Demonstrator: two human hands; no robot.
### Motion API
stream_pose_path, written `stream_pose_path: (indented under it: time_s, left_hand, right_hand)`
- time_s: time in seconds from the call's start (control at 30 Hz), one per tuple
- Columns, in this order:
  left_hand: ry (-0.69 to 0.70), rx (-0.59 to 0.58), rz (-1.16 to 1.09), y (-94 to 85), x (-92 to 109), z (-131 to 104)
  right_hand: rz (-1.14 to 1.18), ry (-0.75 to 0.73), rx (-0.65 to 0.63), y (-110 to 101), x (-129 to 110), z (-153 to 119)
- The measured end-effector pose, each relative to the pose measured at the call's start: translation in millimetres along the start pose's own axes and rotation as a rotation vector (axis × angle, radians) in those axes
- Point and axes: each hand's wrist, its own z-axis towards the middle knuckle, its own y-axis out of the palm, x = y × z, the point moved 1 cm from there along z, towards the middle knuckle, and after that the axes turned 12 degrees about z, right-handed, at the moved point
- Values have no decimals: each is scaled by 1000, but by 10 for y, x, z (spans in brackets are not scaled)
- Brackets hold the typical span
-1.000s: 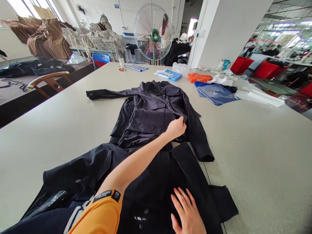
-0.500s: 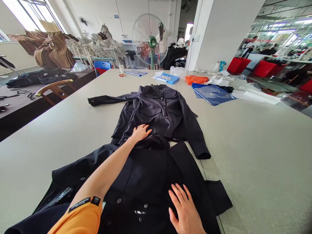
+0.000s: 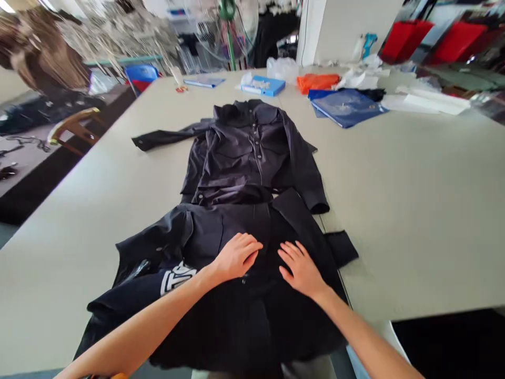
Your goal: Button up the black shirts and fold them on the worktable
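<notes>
A black jacket (image 3: 244, 221) lies spread over the near part of the table, its lower part reaching the front edge. My left hand (image 3: 239, 256) rests on the middle of this jacket, fingers close together and slightly bent, thumb a little apart. To its right, my right hand (image 3: 302, 268) lies on the same cloth with fingers spread. Neither hand shows anything held. Beyond them lies a second dark jacket (image 3: 236, 152) with a buttoned front, one sleeve out to the left. White lettering (image 3: 177, 278) shows on dark cloth beside my left forearm.
Far along the table (image 3: 394, 184) are a blue binder (image 3: 263, 86), an orange bundle (image 3: 317, 82), blue plastic folders (image 3: 347, 108) and white papers (image 3: 437, 102). A green-stemmed fan (image 3: 229, 31) stands behind. A wooden chair (image 3: 74, 129) is at the left edge.
My left hand has come back from the far jacket onto the near one, beside my right hand. The view has tipped downward, and white lettering now shows at the left.
</notes>
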Motion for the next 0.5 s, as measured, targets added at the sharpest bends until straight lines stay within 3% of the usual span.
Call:
stream_pose_path:
  time_s: [0.1, 0.23, 0.37, 0.5]
  left_hand:
    - [-50, -66, -17, 213, 210, -662]
    - [-257, -53, 42, 328, -33, -1175]
    - [-336, -46, 132, 219, -226, -1300]
    - [-289, -80, 145, 111, -145, -1102]
  right_hand:
    - [-17, 29, -44, -84, 187, -41]
    - [-62, 43, -41, -114, 382, -91]
    - [-99, 66, 14, -149, 223, -117]
    - [-27, 42, 67, -98, -380, -160]
